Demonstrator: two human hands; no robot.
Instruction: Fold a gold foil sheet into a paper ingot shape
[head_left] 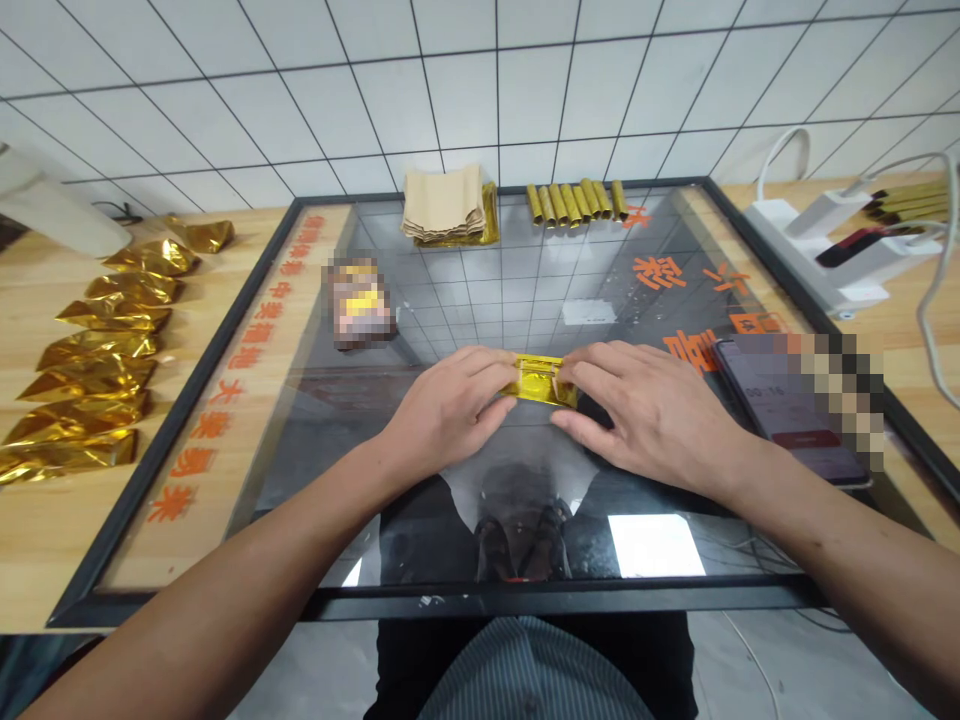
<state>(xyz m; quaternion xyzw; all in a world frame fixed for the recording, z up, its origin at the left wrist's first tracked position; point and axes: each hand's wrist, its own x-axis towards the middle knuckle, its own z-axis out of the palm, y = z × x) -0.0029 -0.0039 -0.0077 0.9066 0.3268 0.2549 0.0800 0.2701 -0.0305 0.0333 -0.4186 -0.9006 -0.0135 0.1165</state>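
A small piece of shiny gold foil paper lies on the dark glass panel in front of me, its long edges partly turned up. My left hand has its fingers and thumb closed at the foil's left end. On the right end, the bent fingers of my right hand press down, with the thumb at the near edge. My fingertips cover both ends of the foil. Farther back stand a stack of brown paper sheets with gold foil under it and a row of several rolled gold tubes.
Twisted gold foil packets line the wooden table at left. A blurred small item sits on the glass panel. At right are a phone, a white power strip with cables, and more gold tubes.
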